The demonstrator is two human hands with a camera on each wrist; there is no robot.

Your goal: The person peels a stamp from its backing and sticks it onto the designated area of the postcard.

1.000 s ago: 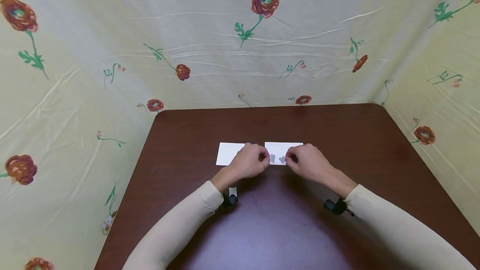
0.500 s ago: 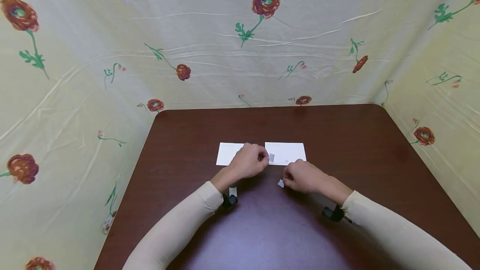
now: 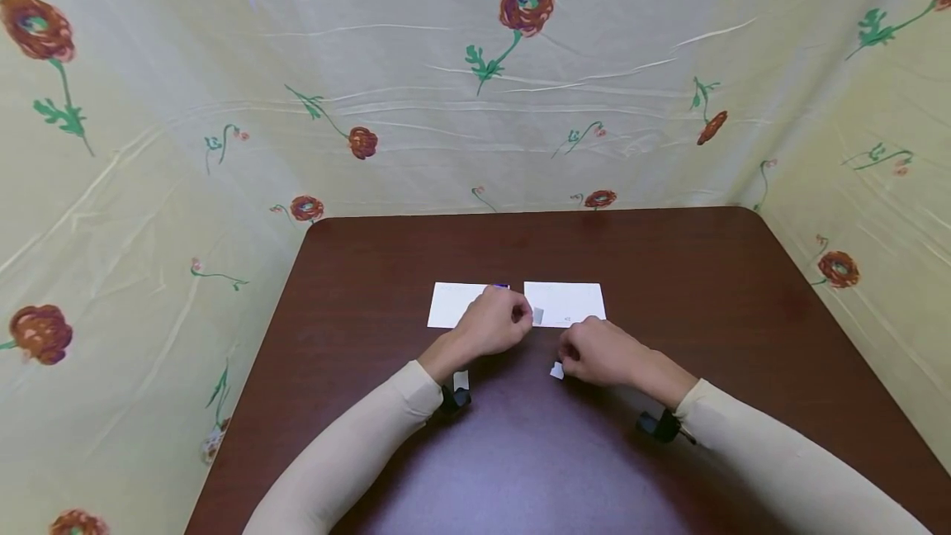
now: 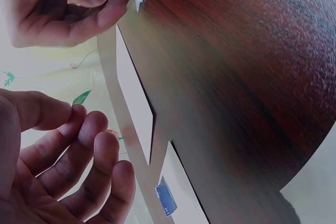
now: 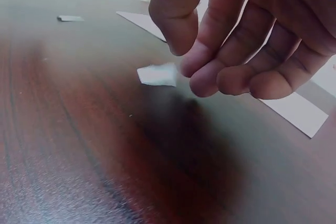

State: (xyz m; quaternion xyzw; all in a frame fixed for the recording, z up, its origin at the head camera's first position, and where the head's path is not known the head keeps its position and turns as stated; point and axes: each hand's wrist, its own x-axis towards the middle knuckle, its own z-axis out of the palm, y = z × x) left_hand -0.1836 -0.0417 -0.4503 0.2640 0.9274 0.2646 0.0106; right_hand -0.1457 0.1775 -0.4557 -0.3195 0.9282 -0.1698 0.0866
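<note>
My left hand (image 3: 493, 320) pinches a small sticker between thumb and index finger. Its grey back (image 3: 538, 316) shows in the head view and its green face (image 4: 82, 98) in the left wrist view. Beneath it lies a white rectangular card (image 3: 575, 300). My right hand (image 3: 603, 351) hovers just before that card, fingers loosely curled, thumb and fingertips slightly apart. A small white scrap of paper (image 5: 156, 74) is just beyond these fingertips, apart from them. Whether the scrap touches the table is unclear.
A second white card (image 3: 450, 304), partly behind the left hand, carries a blue sticker (image 4: 167, 198). Another small white scrap (image 3: 461, 380) lies beside the left wrist. Everything sits on a dark brown table (image 3: 669, 262) with flower-patterned cloth around it.
My right hand has come toward me, away from the sticker, with the scrap, which has dropped slightly from its fingertips. The left hand stays in place with the sticker.
</note>
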